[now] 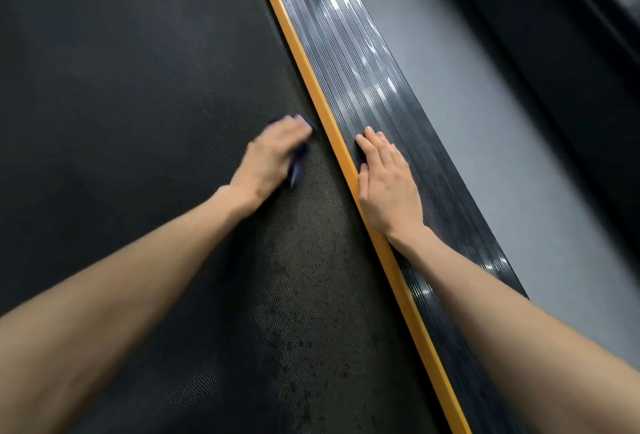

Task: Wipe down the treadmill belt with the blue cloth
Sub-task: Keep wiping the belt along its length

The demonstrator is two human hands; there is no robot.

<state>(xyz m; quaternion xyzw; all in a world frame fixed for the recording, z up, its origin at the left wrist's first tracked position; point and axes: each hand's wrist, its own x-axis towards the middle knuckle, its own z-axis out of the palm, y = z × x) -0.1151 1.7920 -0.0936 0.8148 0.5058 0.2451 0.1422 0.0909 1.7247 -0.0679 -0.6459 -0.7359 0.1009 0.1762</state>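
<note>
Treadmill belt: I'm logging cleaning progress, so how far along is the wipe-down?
Done: nothing clearly; no wiped patch stands out. In hand: the left hand, blurred, works the cloth on the belt beside the yellow strip, while the right hand rests flat on the side rail. Left: dark specks on the belt nearer the person, and probably the wide stretch to the left.

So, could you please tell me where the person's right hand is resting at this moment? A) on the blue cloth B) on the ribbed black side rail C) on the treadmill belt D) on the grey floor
B: the right hand lies flat, fingers straight, on the ribbed black side rail beside the orange strip, while the left hand holds the blue cloth on the treadmill belt.
</note>
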